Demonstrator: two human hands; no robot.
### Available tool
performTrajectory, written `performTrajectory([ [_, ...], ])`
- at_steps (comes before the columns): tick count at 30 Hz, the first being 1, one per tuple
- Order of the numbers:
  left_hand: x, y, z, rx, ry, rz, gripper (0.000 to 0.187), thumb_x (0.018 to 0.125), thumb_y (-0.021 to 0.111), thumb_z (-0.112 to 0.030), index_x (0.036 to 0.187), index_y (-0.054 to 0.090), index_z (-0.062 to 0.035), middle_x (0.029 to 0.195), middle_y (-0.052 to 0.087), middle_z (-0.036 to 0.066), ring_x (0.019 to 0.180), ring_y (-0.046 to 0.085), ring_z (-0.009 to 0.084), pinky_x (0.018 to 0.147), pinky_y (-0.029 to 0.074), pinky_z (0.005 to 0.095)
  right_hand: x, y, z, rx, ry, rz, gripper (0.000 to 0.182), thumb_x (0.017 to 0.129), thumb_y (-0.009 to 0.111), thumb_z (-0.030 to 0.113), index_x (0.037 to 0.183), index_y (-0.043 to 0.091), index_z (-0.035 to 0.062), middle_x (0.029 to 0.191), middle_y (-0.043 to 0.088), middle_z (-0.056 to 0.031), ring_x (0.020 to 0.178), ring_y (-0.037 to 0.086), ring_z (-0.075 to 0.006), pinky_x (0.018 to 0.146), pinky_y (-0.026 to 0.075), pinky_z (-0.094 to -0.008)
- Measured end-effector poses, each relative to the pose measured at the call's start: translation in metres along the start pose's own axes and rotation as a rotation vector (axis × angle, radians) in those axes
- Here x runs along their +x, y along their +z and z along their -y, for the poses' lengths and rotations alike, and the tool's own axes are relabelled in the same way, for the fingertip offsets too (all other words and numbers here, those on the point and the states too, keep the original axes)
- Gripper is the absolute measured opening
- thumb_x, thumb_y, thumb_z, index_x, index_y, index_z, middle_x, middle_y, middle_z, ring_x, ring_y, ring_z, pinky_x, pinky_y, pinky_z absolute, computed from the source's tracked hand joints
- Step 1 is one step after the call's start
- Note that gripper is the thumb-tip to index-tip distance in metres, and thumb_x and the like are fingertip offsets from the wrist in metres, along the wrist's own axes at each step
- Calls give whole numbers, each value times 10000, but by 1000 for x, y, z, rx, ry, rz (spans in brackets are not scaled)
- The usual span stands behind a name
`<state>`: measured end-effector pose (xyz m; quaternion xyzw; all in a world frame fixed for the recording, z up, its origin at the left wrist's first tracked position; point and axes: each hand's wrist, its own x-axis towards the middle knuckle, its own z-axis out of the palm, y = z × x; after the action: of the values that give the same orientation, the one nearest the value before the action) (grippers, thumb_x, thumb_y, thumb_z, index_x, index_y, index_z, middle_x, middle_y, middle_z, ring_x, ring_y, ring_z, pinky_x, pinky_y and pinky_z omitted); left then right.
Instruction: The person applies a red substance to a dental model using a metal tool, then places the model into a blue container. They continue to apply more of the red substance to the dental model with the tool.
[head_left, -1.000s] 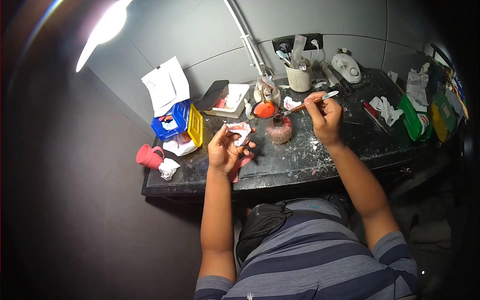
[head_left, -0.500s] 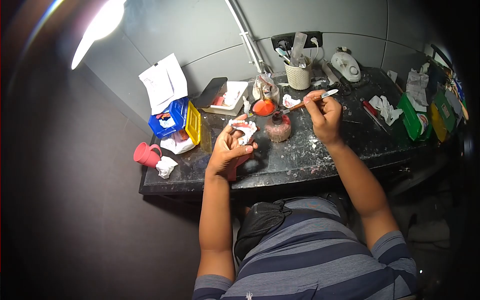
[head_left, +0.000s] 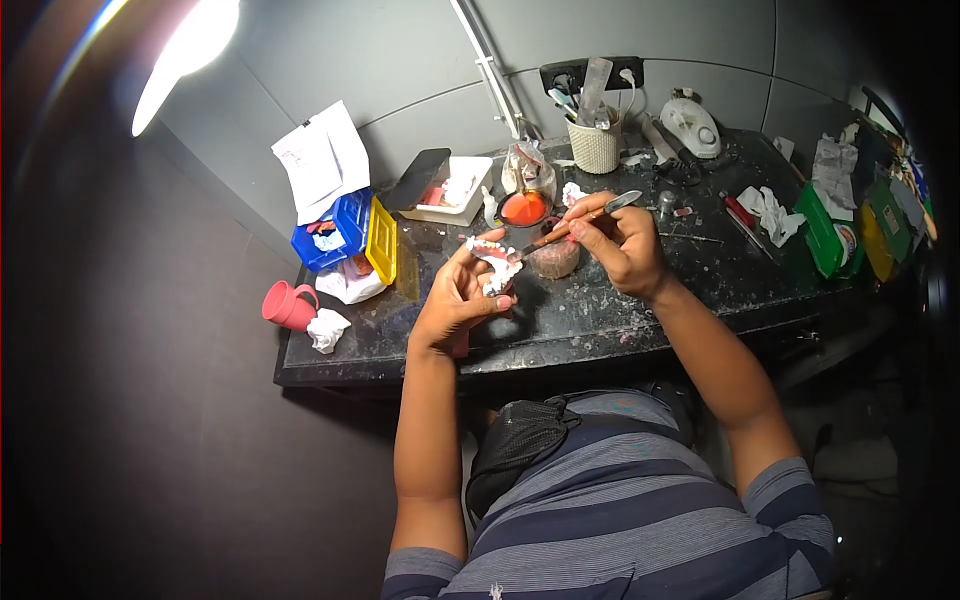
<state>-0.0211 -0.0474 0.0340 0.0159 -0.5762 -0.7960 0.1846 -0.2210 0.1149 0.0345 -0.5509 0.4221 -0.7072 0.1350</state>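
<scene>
Between the thumb and fingers of my left hand point(head_left: 458, 300) is a dental model point(head_left: 494, 262), white with a pink band along its arch. My right hand point(head_left: 622, 248) grips a wax knife point(head_left: 548, 238) by its brown handle. The tool's lower tip meets the model's right side, or lies just over it; its wide blade points up to the right. Behind the model stand a round pinkish jar point(head_left: 556, 260), partly covered by my right hand, and a dish of red-orange wax point(head_left: 524, 209). A second small white-and-pink piece point(head_left: 573, 194) lies beyond my right fingertips.
On the left are a white tray point(head_left: 480, 205), a blue box point(head_left: 335, 232), a yellow lid point(head_left: 381, 242) and a pink mug point(head_left: 289, 305). A woven tool cup point(head_left: 594, 148) stands at the back. A green box point(head_left: 826, 238) and crumpled tissue point(head_left: 772, 215) lie right.
My right hand has moved left and slightly down, bringing the wax knife's tip from above the jar to the dental model. My left hand stays nearly in place.
</scene>
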Motion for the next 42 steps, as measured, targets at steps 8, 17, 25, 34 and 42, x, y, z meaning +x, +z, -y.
performTrajectory([
  [8, 0, -6, 1, -8, -16, 37, 897, 692, 783, 147, 1483, 378, 26, 1229, 596, 110, 1092, 618, 172, 834, 598, 307, 1, 3, 3, 12, -14, 4, 100, 979, 610, 37, 1028, 629, -49, 962, 705, -97, 903, 686, -128, 811, 531, -254],
  [17, 0, -5, 1, -13, -17, 30, 888, 697, 777, 150, 1482, 379, 29, 1233, 597, 116, 1094, 618, 170, 829, 597, 303, 0, 0, 0, -93, -18, 20, 95, 973, 610, 26, 1016, 641, -53, 977, 698, -91, 897, 689, -130, 802, 540, -260],
  [25, 0, 0, -2, 7, -3, 2, 901, 688, 787, 115, 1486, 375, 34, 1175, 615, 110, 980, 648, 166, 812, 589, 302, 1, -1, 5, -4, -13, -14, 84, 974, 602, 16, 1005, 636, -55, 975, 700, -101, 916, 694, -146, 825, 548, -276],
  [34, -1, -3, 0, 35, -2, 9, 910, 689, 798, 52, 1492, 369, 40, 1170, 631, 138, 895, 650, 167, 802, 573, 308, 0, 0, 0, -33, -41, -40, 86, 963, 628, 22, 1005, 639, -53, 917, 694, -61, 851, 661, -99, 779, 523, -244],
  [42, -1, -8, 1, -48, 29, 47, 928, 763, 774, -58, 1540, 273, 16, 1193, 635, 255, 816, 650, 152, 704, 535, 272, 3, -17, 1, 7, 26, -163, 135, 981, 614, 100, 1008, 640, -29, 757, 597, 5, 610, 477, -29, 549, 355, -199],
])
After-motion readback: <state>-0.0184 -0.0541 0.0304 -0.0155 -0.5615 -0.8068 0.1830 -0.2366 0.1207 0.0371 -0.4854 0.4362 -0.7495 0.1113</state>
